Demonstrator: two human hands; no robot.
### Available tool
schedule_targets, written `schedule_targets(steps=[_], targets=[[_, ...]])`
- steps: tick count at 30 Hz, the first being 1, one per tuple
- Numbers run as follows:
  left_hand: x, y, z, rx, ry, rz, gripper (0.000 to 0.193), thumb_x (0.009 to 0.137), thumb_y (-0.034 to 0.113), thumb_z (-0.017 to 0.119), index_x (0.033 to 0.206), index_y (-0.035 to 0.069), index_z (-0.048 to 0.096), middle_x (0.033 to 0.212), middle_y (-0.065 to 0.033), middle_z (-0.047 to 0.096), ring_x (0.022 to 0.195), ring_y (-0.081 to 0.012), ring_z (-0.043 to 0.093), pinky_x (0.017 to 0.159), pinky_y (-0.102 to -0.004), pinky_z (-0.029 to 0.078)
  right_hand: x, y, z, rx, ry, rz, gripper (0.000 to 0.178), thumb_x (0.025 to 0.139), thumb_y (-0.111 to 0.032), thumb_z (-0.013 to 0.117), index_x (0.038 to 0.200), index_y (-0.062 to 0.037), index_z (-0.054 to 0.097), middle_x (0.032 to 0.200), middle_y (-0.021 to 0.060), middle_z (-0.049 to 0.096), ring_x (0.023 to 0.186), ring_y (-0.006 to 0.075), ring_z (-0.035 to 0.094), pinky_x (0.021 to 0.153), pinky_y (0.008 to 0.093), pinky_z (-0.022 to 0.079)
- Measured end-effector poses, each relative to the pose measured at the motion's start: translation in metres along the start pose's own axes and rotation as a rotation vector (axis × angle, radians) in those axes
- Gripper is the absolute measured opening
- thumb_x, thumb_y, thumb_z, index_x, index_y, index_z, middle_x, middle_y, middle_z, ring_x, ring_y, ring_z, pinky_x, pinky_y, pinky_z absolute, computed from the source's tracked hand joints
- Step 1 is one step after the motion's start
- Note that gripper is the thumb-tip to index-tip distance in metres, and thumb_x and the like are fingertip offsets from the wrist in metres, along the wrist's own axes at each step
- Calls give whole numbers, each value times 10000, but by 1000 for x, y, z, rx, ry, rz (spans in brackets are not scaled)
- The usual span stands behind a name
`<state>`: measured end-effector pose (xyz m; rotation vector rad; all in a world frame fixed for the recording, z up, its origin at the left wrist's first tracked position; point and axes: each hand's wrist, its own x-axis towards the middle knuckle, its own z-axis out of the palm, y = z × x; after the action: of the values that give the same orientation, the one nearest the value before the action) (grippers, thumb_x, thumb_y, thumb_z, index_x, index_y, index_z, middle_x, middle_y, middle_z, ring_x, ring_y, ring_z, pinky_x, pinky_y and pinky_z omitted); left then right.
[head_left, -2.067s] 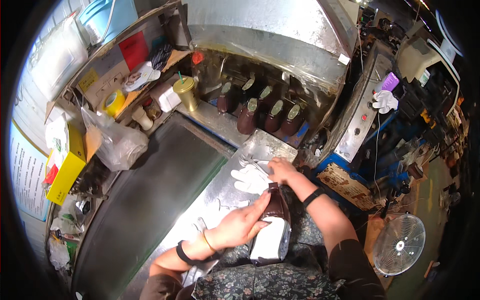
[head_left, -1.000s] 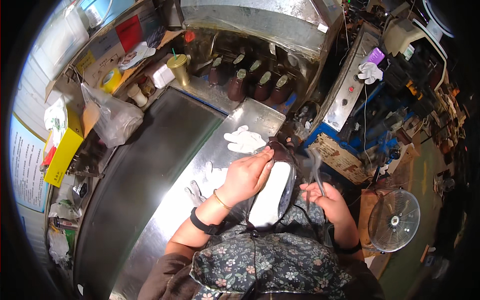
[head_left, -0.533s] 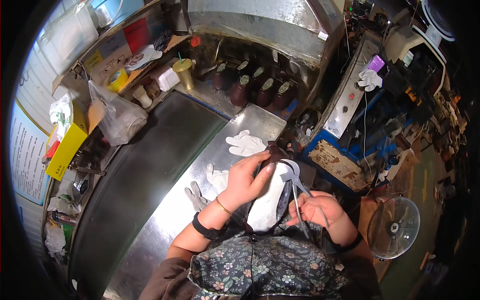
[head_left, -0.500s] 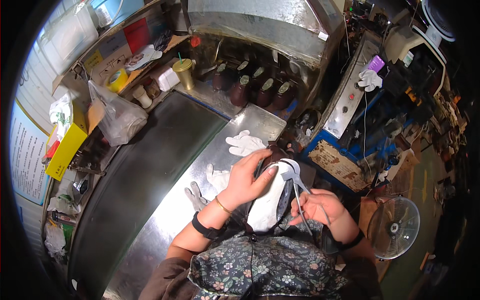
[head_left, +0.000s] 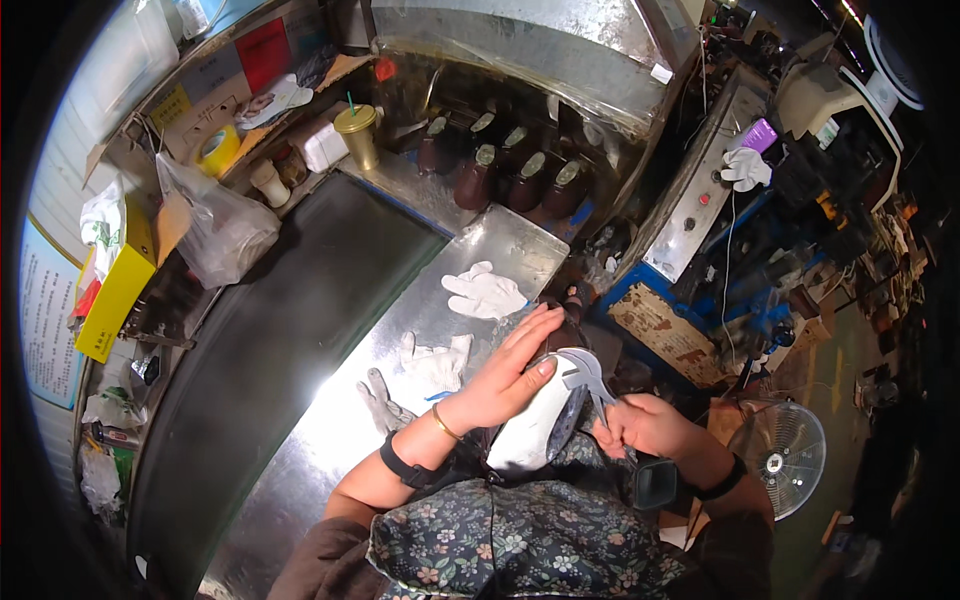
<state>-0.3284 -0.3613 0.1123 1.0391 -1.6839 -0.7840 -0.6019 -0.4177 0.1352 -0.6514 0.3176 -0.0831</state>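
A dark shoe with a white underside [head_left: 528,432] lies bottom up in front of my apron. Across its far end my left hand [head_left: 500,385] is closed, thumb on the white underside and fingers along the dark side. My right hand [head_left: 648,424] is wrapped round the handles of grey metal pincers [head_left: 586,374]. The curved jaws of the pincers sit at the shoe's far right edge; what they bite on is too small to tell. White work gloves [head_left: 484,291] lie on the metal tabletop [head_left: 300,470] beyond and left of my left hand.
A black conveyor belt [head_left: 290,310] runs along the left. Several dark brown shoes on lasts [head_left: 474,180] stand under a metal hood [head_left: 530,40]. A gold cup [head_left: 358,135] stands by the shelf. At right are a blue machine [head_left: 665,330] and a fan [head_left: 778,462].
My right hand has closed round the pincers' handles, which stood spread apart before. The left hand stays on the shoe. The whole view has shifted slightly.
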Motion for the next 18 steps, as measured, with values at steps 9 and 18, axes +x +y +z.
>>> schedule_targets(steps=[9, 18], targets=[[-2, 0, 9, 142, 152, 56, 433, 932, 157, 591, 1324, -5, 505, 1415, -191, 499, 1391, -391, 385, 1154, -480, 286, 29, 66, -8, -937, 535, -390, 206, 1016, -162, 538, 899, -4, 600, 746, 16, 618, 642, 79, 567, 596, 264, 491], [10, 18, -3, 190, 28, 22, 461, 928, 201, 608, 1331, 5, 504, 1392, -192, 491, 1304, -385, 438, 1117, -459, 322, -5, 36, 2, -520, 334, -95, 331, 1043, -200, 446, 1110, 51, 651, 1108, 174, 671, 1032, 205, 638, 901, 326, 498]])
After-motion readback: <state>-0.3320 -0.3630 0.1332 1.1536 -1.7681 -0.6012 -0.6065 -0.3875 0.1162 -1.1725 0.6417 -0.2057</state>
